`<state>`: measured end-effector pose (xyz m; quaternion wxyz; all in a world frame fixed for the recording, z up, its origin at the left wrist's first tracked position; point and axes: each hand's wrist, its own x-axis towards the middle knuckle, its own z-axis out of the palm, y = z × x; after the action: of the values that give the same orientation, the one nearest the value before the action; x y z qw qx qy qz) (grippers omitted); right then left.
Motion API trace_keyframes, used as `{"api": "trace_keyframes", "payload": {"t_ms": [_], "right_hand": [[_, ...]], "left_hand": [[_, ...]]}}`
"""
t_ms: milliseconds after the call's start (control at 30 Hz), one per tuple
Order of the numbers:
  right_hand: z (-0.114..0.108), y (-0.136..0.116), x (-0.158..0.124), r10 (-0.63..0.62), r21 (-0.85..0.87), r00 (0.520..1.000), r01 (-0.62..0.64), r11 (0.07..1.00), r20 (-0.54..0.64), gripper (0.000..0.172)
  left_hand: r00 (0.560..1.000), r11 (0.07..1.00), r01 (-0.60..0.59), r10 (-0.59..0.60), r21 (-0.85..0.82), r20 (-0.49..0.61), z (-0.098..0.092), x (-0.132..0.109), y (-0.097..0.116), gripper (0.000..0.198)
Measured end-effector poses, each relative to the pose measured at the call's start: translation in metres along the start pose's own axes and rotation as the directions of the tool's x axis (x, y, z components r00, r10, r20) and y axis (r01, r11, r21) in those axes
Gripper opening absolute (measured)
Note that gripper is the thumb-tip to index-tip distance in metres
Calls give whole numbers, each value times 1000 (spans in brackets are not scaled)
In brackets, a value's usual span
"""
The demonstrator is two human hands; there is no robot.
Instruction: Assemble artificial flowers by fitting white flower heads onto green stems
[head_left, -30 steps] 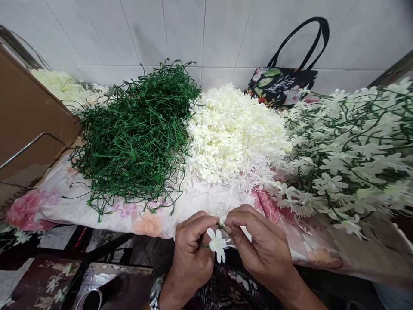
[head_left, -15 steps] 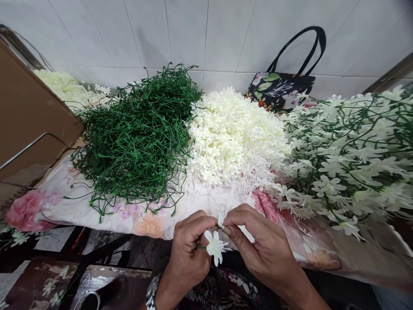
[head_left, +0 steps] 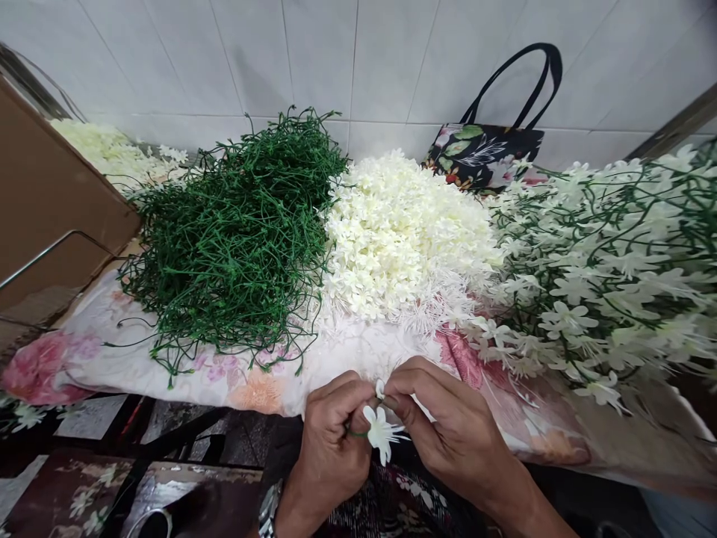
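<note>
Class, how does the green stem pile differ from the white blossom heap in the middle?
The green stem pile is dark and wiry; the white blossom heap is pale and petalled. The stem pile lies nearer the cardboard, the blossom heap nearer the bag. Both rest on floral cloth.

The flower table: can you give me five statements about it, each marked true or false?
1. The left hand holds a green stem with a white flower. True.
2. Nothing is worn on the left wrist. False: a metal watch is.
3. The green stem pile lies left of the pale blossom heap. True.
4. The table's covering is plain blue. False: a pale floral cloth lies there.
5. The right hand pinches a small white piece. True.
</note>
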<state>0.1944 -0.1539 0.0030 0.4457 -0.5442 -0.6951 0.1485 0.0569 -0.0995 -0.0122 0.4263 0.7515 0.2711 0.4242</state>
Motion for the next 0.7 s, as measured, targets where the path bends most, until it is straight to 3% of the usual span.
{"api": "trace_keyframes", "payload": {"t_ms": [233, 567, 700], "right_hand": [[-2, -3, 4, -6, -16, 1000, 6, 1000, -24, 10], [-3, -7, 6, -45, -34, 999, 45, 998, -2, 13], [-2, -5, 4, -60, 15, 998, 60, 998, 7, 15]], "left_hand": [[960, 893, 256, -279, -370, -9, 1, -7, -14, 20], [900, 714, 372, -434, -593, 42, 2, -8, -13, 25], [918, 745, 333, -396, -578, 18, 3, -7, -14, 26]]}}
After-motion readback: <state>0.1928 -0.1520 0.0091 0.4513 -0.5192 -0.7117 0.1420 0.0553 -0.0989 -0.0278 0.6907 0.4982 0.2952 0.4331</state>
